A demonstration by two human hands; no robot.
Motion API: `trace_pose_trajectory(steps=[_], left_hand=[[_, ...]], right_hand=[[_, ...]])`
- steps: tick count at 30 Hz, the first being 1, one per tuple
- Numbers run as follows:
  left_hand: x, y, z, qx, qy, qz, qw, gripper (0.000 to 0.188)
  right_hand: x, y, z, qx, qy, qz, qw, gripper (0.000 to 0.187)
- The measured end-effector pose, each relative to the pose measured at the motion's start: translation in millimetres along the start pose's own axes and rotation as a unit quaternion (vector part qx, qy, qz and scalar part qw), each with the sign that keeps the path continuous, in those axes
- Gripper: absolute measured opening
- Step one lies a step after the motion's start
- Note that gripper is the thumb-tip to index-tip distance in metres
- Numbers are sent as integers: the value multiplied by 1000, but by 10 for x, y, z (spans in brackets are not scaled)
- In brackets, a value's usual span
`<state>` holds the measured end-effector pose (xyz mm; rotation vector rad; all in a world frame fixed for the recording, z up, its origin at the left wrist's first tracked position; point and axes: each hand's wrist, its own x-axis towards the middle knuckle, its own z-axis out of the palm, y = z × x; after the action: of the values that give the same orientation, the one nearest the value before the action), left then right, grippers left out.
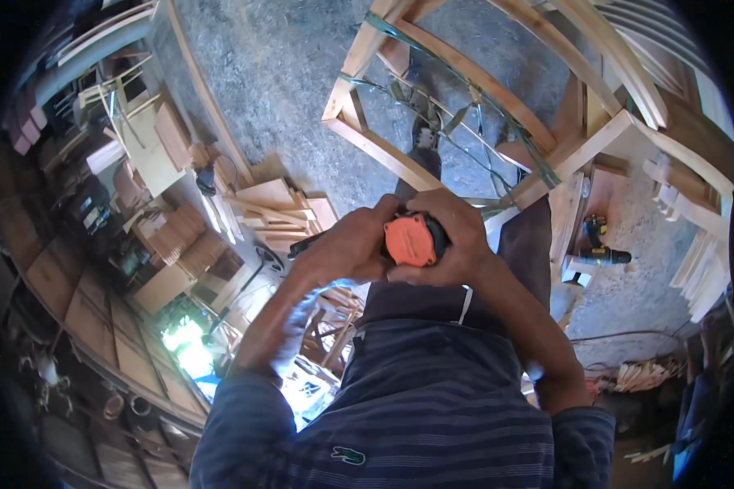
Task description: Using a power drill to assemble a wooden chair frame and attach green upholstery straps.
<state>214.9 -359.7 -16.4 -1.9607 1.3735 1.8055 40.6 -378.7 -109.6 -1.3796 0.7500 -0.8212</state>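
Observation:
Both hands hold a dark-bodied tool with a round orange cap (410, 241) in front of my waist. Small screws sit around the cap's rim; the tool's lower part is hidden, so its exact kind does not show. My left hand (351, 244) closes round its left side, and a dark handle-like part (306, 244) sticks out beyond that hand. The fingers of my right hand (458, 236) wrap the right side. Just beyond my hands stands a wooden furniture frame (387, 155) with curved rails. Green straps (469, 90) hang across it.
Two cordless drills (599, 248) lie on the right. Stacked wooden pieces (277, 208) are at the left, with more wood strips (701, 273) at the far right. My shoe (426, 134) is on the concrete floor (261, 81), seen through the frame. A cable (636, 334) runs along the lower right.

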Motion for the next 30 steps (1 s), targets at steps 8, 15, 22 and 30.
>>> trace_pose_trajectory(steps=[8,15,22,30], left_hand=[[959,-281,-863,463,46,151,872,39],[1954,-330,-1315,640,4,250,727,38],[2431,-697,-1244,649,-1,253,717,44],[2603,-678,-1132,707,-60,265,653,15]], right_hand=[[602,578,700,198,327,329,864,34],[1249,1503,1117,412,482,291,716,37],[1273,2032,1384,432,527,269,680,38],[1254,2394,1576,442,561,236,658,37]])
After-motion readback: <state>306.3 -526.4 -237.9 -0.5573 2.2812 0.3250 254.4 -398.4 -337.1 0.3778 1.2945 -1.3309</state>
